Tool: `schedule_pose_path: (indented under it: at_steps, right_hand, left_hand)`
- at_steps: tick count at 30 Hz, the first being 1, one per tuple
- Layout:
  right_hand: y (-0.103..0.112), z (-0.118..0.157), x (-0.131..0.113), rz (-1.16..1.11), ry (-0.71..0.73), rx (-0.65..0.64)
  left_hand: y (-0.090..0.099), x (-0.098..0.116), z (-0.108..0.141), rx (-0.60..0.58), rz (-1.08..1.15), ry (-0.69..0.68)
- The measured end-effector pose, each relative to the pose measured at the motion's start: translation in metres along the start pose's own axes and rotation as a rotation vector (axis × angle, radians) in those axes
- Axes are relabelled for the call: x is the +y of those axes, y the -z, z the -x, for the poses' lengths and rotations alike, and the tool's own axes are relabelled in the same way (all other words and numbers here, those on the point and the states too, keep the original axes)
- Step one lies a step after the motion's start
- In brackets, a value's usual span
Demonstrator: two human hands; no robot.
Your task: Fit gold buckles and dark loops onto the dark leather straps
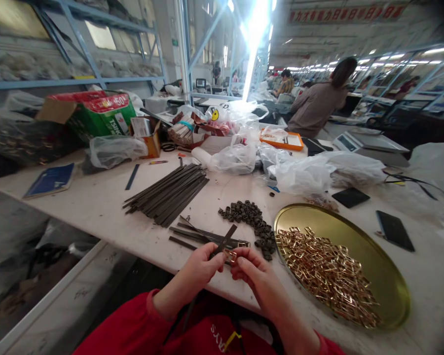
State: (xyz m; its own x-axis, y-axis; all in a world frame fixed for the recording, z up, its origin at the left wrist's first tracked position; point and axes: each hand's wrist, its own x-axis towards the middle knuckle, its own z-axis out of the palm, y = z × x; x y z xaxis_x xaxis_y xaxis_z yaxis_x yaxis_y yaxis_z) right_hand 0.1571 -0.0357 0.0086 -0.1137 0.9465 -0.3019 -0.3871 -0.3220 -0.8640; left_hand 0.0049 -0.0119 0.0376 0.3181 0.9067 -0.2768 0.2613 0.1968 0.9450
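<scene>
Between finger and thumb, my left hand [203, 268] pinches a dark strap [225, 238] near the table's front edge. Just to its right, my right hand [252, 268] grips a small gold buckle [231, 255], which meets the strap. Another gold buckle [243, 244] lies behind the fingers, by a few loose dark straps [192, 234]. Beyond them is a large bundle of dark straps [168, 193]. A pile of small dark loops [249, 217] sits behind my right hand. At the right, a round gold tray [394, 291] holds many gold buckles [329, 271].
Plastic bags [303, 170] and an orange box [281, 139] line the back of the table. A blue booklet [51, 180] lies at the left, a phone [395, 230] and a black flat item [351, 197] at the right. A person [318, 106] is beyond the table.
</scene>
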Motion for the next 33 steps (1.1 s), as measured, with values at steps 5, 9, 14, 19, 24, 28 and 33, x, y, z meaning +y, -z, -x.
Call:
schedule_pose_path:
  at_steps: [5,9,14,19,24,28,33]
  right_hand:
    - [-0.005,-0.004,0.007,-0.001,0.004,0.002]
    - [-0.008,-0.005,0.009,-0.014,0.006,-0.027]
    - [-0.008,-0.009,0.015,-0.019,0.061,0.017]
    - [-0.008,-0.012,0.017,-0.001,0.076,0.034]
    - [-0.011,-0.014,0.018,0.009,0.083,0.056]
    - [-0.013,-0.015,0.02,-0.007,0.083,0.08]
    - [-0.015,-0.014,0.019,0.0,0.098,0.065]
  left_hand:
    - [0.001,-0.005,-0.003,0.071,-0.066,-0.096]
    - [0.0,-0.012,-0.006,0.106,-0.075,-0.09]
    - [-0.005,-0.015,-0.006,0.112,-0.108,-0.085]
    - [-0.006,-0.011,-0.004,0.033,-0.146,-0.133]
    - [-0.007,-0.011,-0.002,0.026,-0.155,-0.15]
    - [-0.011,-0.014,-0.002,0.063,-0.122,-0.147]
    - [-0.014,-0.015,-0.002,0.072,-0.109,-0.15]
